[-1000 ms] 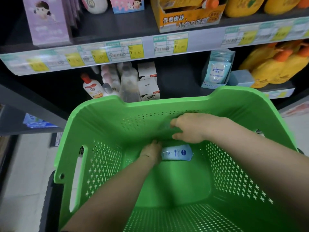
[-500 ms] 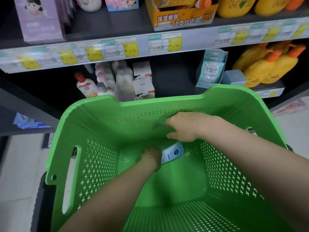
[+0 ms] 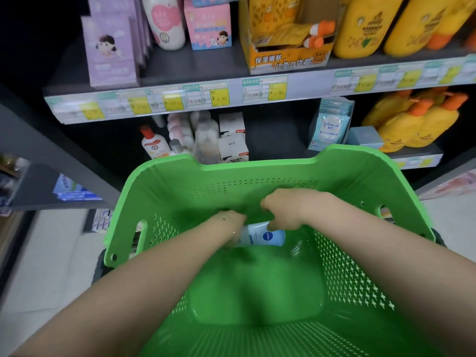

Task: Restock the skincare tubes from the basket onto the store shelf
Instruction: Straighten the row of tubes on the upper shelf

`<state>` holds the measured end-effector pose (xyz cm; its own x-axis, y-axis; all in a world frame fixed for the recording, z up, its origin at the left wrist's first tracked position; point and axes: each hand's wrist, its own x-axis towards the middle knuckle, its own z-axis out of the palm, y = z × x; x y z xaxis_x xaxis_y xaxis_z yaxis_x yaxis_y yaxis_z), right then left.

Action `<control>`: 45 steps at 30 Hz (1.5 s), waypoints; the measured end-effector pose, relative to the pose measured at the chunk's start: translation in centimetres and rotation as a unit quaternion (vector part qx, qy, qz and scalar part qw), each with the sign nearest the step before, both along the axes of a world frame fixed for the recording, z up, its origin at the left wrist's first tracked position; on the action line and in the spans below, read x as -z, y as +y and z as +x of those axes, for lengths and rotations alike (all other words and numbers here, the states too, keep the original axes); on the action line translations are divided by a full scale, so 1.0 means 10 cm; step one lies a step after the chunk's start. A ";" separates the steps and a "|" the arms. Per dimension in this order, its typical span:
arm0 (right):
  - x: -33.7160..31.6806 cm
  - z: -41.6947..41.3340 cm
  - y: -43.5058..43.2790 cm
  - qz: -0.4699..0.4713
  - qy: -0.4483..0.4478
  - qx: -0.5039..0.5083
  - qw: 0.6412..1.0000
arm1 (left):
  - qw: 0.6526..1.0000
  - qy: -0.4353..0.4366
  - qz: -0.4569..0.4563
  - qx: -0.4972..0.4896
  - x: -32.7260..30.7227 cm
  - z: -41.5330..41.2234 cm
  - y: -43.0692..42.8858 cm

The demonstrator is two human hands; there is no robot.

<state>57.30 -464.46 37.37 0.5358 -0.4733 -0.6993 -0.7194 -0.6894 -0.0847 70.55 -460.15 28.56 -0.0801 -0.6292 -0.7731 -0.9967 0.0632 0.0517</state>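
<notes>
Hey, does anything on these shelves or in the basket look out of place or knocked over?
Yes: in the orange display box on the upper shelf, the yellow tubes lie toppled and slanted rather than upright. Nothing looks spilled. In the green basket, the Nivea tube lies flat, which seems normal.

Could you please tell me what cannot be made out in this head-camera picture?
All in the head view:
- Nivea tube: one end is hidden under the left hand.
- Right hand: its fingers curl away from the camera, as do the left's, so either grip is uncertain.
- Price labels: blurred, unreadable.
- Yellow bottles: tops cut off by the upper edge.
</notes>
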 end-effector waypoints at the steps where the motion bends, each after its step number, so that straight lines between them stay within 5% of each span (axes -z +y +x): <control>1: 0.00 0.01 0.01 -0.002 -0.003 0.000 1.000 | 1.000 0.001 -0.004 0.001 -0.05 0.03 0.01; 15: -0.25 0.09 0.15 0.012 -0.080 -0.006 0.997 | 0.997 -0.010 -0.062 0.039 -0.68 0.24 0.25; 23: -0.84 0.13 0.04 -0.043 -0.141 -0.039 0.988 | 0.986 0.122 -0.111 0.001 -1.13 0.41 0.30; 35: -1.59 0.18 -0.07 -0.075 -0.246 -0.020 0.966 | 0.914 0.322 -0.202 -0.143 -1.63 0.51 0.34; 45: -1.93 0.00 -0.18 0.030 -0.365 0.101 0.925 | 0.848 0.392 -0.287 -0.213 -2.05 0.71 0.37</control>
<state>57.27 -466.25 56.67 0.7799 -0.5879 -0.2147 -0.5696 -0.5247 -0.6326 77.66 -456.41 49.03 -0.0981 -0.9847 -0.1439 -0.6084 -0.0551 0.7917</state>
